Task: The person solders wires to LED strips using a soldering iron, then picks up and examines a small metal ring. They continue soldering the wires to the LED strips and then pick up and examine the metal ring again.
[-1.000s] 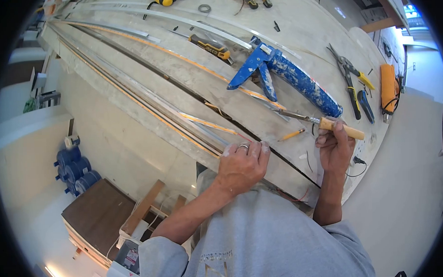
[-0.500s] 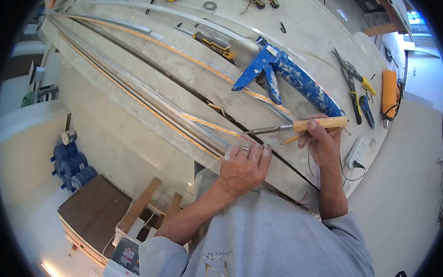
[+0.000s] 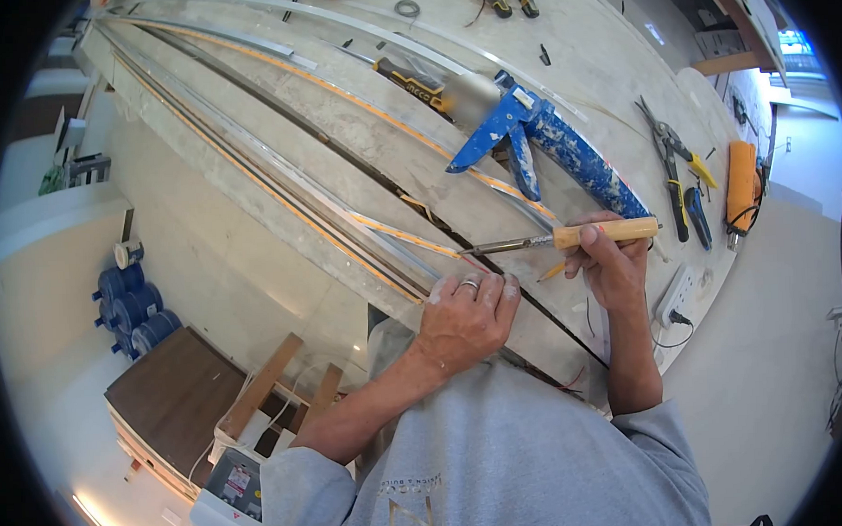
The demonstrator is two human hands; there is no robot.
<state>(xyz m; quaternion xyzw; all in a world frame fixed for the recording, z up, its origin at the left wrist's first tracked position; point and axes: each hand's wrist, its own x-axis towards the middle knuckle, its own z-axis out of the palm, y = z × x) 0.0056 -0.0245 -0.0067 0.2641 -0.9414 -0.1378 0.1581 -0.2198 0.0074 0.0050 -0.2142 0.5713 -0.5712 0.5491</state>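
My right hand (image 3: 616, 270) is closed around the wooden handle of a soldering iron (image 3: 628, 230). The iron points left, its tip at the end of an LED strip (image 3: 406, 236) with a yellow-orange face. Just below that tip, my left hand (image 3: 467, 319) is closed with its fingers curled down on the work surface. A thin red wire (image 3: 475, 264) runs from the strip's end to these fingertips, which hide the rest of it. A yellow pencil (image 3: 552, 270) lies under the iron, beside my right hand.
On the plaster-stained table (image 3: 343, 164) lie aluminium channels (image 3: 413, 45), a blue caulking gun (image 3: 580, 165), a black-and-yellow tool (image 3: 410, 82), snips (image 3: 665, 148) and an orange tool (image 3: 741, 182). A power strip (image 3: 674, 296) sits at the right edge. A dark gap (image 3: 324, 136) crosses the tabletop.
The view has shifted slightly. Both hands keep nearly the same pose, and the soldering iron's tip stays at the strip's end.
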